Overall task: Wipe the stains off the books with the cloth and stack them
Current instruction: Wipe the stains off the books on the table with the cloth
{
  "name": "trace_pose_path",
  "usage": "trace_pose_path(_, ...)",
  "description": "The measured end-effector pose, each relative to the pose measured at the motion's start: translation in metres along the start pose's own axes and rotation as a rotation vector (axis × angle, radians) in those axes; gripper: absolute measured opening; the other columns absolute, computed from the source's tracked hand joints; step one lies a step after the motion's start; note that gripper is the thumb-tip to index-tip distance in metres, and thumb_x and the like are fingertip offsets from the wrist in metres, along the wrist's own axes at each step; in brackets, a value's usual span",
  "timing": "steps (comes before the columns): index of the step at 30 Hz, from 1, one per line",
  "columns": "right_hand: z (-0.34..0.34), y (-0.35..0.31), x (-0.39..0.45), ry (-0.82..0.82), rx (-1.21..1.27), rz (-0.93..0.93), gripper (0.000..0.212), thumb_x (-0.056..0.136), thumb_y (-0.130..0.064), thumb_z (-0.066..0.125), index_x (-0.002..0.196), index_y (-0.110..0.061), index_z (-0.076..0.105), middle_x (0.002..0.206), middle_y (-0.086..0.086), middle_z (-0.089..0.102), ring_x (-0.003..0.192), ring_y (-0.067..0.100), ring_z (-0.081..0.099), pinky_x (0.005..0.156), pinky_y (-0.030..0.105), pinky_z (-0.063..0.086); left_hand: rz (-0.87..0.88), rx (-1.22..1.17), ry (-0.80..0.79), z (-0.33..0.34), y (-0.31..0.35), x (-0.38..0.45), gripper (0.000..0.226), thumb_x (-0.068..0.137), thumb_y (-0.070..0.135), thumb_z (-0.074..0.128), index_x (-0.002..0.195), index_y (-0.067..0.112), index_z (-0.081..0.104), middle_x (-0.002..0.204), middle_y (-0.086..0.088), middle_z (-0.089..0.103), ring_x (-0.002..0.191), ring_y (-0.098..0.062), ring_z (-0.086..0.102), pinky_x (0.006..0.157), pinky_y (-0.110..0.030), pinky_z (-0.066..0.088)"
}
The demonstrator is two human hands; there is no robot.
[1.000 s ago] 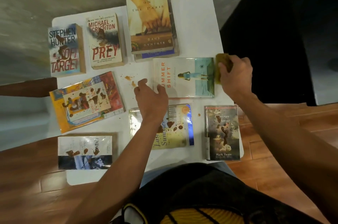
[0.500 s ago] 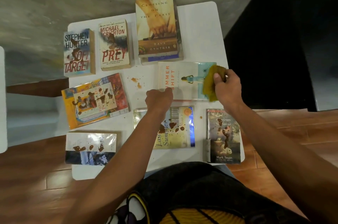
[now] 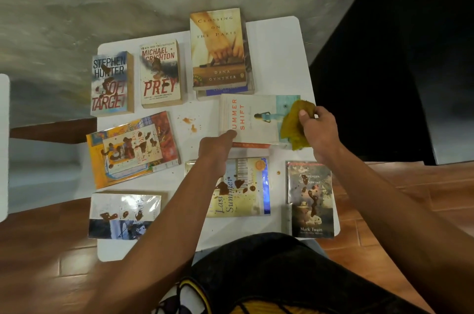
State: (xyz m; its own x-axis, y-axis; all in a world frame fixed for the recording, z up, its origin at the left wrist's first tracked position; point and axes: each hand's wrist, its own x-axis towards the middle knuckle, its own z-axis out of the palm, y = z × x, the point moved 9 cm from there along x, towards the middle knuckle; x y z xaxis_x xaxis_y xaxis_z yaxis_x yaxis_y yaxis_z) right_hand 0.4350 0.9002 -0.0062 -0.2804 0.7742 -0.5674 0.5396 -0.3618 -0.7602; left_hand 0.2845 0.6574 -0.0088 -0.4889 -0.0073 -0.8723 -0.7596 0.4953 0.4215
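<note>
Mustard cloth (image 3: 295, 123) bunched in my R hand (image 3: 318, 129), wiping Summer Shift bk (image 3: 254, 118) by table's (image 3: 277, 57) right edge; L hand (image 3: 215, 146) fingers curled on its near-left corner, grip unclear; cover looks clean, next lift onto stack (image 3: 220, 51).
</note>
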Motion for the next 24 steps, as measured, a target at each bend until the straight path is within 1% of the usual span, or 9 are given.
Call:
trace_pose_path(2, -0.001, -0.002, 0.001, -0.013, 0.023, 0.008, 0.012, 0.102, -0.027, 0.056, 0.112, -0.023, 0.055, 0.108, -0.001, 0.06, 0.089, 0.008, 0.058, 0.07, 0.024, 0.05, 0.011, -0.093, -0.062, 0.005, 0.002, -0.006, 0.034, 0.089, 0.018, 0.075, 0.119, 0.007, 0.062, 0.109, -0.006, 0.068, 0.093, -0.016, 0.065, 0.089, -0.029, 0.056)
trace_pose_path(3, -0.001, -0.002, 0.002, -0.019, 0.036, 0.014, 0.012, 0.102, -0.028, 0.056, 0.113, -0.024, 0.054, 0.108, -0.001, 0.059, 0.091, 0.008, 0.058, 0.071, 0.024, 0.05, 0.015, -0.14, -0.09, 0.008, 0.003, -0.009, 0.035, 0.09, 0.015, 0.075, 0.12, 0.007, 0.059, 0.111, -0.007, 0.067, 0.093, -0.017, 0.065, 0.086, -0.028, 0.058)
trace_pose_path(6, 0.001, -0.004, 0.0, -0.035, 0.045, 0.025, 0.012, 0.102, -0.028, 0.056, 0.112, -0.025, 0.053, 0.111, 0.0, 0.059, 0.099, 0.015, 0.059, 0.082, 0.031, 0.053, 0.044, -0.275, -0.149, 0.017, 0.01, -0.016, 0.041, 0.091, 0.009, 0.071, 0.127, 0.005, 0.052, 0.122, -0.013, 0.066, 0.108, -0.026, 0.067, 0.083, -0.032, 0.06)
trace_pose_path(8, 0.0, -0.001, 0.0, -0.045, 0.05, 0.035, 0.012, 0.101, -0.028, 0.057, 0.112, -0.023, 0.054, 0.114, 0.003, 0.06, 0.102, 0.018, 0.06, 0.088, 0.036, 0.055, 0.078, -0.327, -0.17, 0.021, 0.017, -0.021, 0.035, 0.094, 0.007, 0.067, 0.125, 0.003, 0.05, 0.123, -0.016, 0.065, 0.106, -0.026, 0.069, 0.078, -0.031, 0.061)
trace_pose_path(11, -0.003, 0.001, -0.003, -0.063, 0.06, 0.046, 0.015, 0.101, -0.028, 0.058, 0.114, -0.022, 0.057, 0.116, 0.005, 0.062, 0.103, 0.019, 0.061, 0.089, 0.037, 0.055, 0.197, -0.326, -0.16, 0.02, 0.029, -0.033, 0.032, 0.096, 0.008, 0.065, 0.123, 0.002, 0.05, 0.12, -0.014, 0.066, 0.102, -0.02, 0.07, 0.07, -0.025, 0.061)
trace_pose_path(16, -0.01, -0.005, -0.006, -0.137, 0.181, 0.046, 0.017, 0.1, -0.028, 0.059, 0.117, -0.025, 0.059, 0.114, -0.001, 0.064, 0.105, 0.019, 0.062, 0.089, 0.037, 0.055, 0.419, -0.286, -0.169, 0.005, 0.053, -0.049, 0.025, 0.095, 0.01, 0.067, 0.115, 0.002, 0.053, 0.114, -0.014, 0.071, 0.095, -0.017, 0.074, 0.072, -0.025, 0.06)
trace_pose_path(19, -0.006, -0.021, -0.01, -0.249, 0.201, -0.034, 0.014, 0.099, -0.025, 0.06, 0.112, -0.024, 0.064, 0.114, 0.004, 0.067, 0.109, 0.025, 0.065, 0.091, 0.043, 0.056, 0.521, -0.276, -0.186, -0.008, 0.076, -0.059, 0.027, 0.095, 0.011, 0.068, 0.116, 0.0, 0.055, 0.107, -0.012, 0.075, 0.094, -0.018, 0.075, 0.074, -0.027, 0.06)
trace_pose_path(22, 0.004, -0.043, -0.012, -0.364, 0.242, -0.115, 0.017, 0.099, -0.021, 0.058, 0.114, -0.021, 0.065, 0.117, 0.01, 0.068, 0.112, 0.031, 0.065, 0.095, 0.048, 0.055, 0.569, -0.277, -0.204, -0.019, 0.097, -0.059, 0.021, 0.095, 0.014, 0.068, 0.114, 0.009, 0.063, 0.104, -0.007, 0.077, 0.097, -0.019, 0.074, 0.077, -0.031, 0.061)
trace_pose_path(24, 0.014, -0.062, -0.015, -0.449, 0.253, -0.158, 0.018, 0.1, -0.018, 0.055, 0.116, -0.022, 0.064, 0.115, 0.007, 0.069, 0.111, 0.028, 0.066, 0.092, 0.043, 0.056, 0.583, -0.267, -0.22, -0.025, 0.112, -0.055, 0.016, 0.095, 0.017, 0.068, 0.111, 0.015, 0.066, 0.104, -0.004, 0.077, 0.099, -0.018, 0.074, 0.079, -0.031, 0.061)
